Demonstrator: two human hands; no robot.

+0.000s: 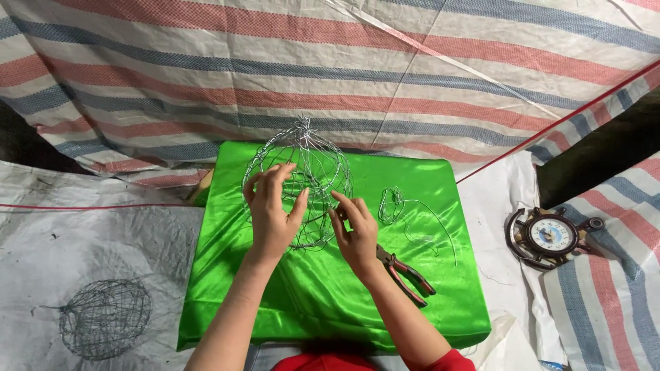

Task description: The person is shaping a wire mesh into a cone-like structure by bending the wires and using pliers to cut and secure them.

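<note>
1. We note one striped tarpaulin (385, 62) in red, blue and white, hung across the back and spreading down both sides of the work area.
2. We count one bright green satin cloth (323, 288) covering a raised flat surface at the centre; all the handwork takes place over it.
3. One grey sheet (82, 247) lies to the left of the green cloth, crossed by one thin red cord.
4. We count two wire cages. The first, a rounded wire cage (313, 165) with its strands twisted into a knot at the top, stands upright on the far half of the green cloth. The second, a finished wire ball (104, 317), lies on the grey sheet, well apart from both hands.
5. One left hand (271, 209): fingers spread and curled around the front left side of the upright cage, gripping its wires.
6. One right hand (354, 230): fingers bent at the cage's lower right rim, pinching a strand there; whether a loose wire is also held we cannot tell.
7. One ornamental clock (550, 235) shaped like a ship's wheel rests at the right.
8. One pair of red-handled pliers (405, 271) lies just beside the right wrist.
9. One loose coil of wire (402, 206) lies right of the cage.
</note>
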